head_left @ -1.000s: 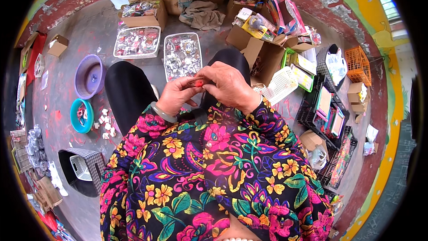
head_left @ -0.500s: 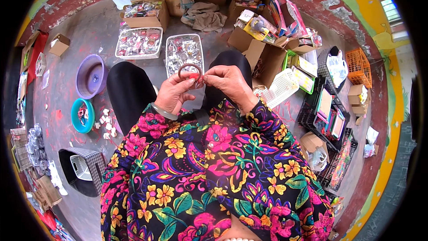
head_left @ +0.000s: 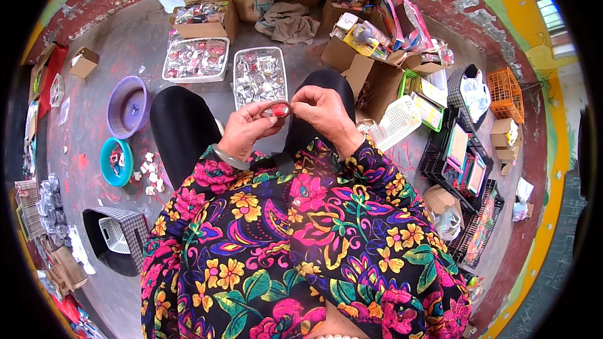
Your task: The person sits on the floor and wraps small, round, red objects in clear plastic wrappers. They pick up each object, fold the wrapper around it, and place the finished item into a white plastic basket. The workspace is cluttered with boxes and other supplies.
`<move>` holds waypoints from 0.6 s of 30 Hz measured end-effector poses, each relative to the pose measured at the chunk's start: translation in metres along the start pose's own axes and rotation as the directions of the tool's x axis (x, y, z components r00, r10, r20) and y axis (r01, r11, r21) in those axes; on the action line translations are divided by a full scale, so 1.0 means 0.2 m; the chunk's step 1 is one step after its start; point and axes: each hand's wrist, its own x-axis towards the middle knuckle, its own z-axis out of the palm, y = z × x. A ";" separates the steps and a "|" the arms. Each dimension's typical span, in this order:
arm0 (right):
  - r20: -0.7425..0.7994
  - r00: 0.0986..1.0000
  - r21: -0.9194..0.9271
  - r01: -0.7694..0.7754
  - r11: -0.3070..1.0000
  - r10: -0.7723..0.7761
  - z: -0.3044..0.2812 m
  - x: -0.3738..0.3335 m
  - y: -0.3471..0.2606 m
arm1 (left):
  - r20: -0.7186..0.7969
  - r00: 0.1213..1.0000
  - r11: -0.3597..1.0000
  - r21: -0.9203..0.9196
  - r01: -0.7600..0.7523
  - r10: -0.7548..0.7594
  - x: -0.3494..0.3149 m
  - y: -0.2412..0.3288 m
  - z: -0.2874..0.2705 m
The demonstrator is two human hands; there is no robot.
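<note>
Between my two hands is a brown elastic hair tie (head_left: 284,106) with a shiny red ornament (head_left: 276,110) on it. The thumb and fingers of my left hand (head_left: 245,128) are closed on its left side. At its right edge, my right hand (head_left: 323,115) pinches with thumb and forefinger, and the hair tie lies close to the fingertips. Just beyond my hands stands a white basket (head_left: 286,70) filled with small clear-wrapped pieces. My knees are on either side of the hands.
A second white basket (head_left: 196,80) of packed pieces stands at the far left. Left of me are a purple basin (head_left: 115,108), a teal basin (head_left: 105,162) and a checked bin (head_left: 137,238). Cardboard boxes (head_left: 383,97) and black crates (head_left: 433,162) crowd the right side.
The hair tie has turned from an upright loop to a flatter, tilted one, with its red ornament now facing up. My right hand's fingers have shifted slightly at its edge.
</note>
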 end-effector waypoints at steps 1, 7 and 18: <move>0.003 1.000 0.005 -0.008 1.000 0.008 -0.01 0.00 0.01 | 0.029 0.999 1.000 0.013 -0.013 0.013 0.00 0.00 0.00; -0.070 0.942 -0.123 0.318 0.940 -0.327 0.00 -0.05 -0.13 | 0.058 0.998 0.999 0.047 -0.007 0.004 0.01 -0.02 -0.02; 0.082 0.761 -0.418 0.613 0.671 -0.644 -0.02 -0.02 -0.10 | 0.029 1.000 0.986 0.168 0.004 -0.009 -0.01 0.00 0.02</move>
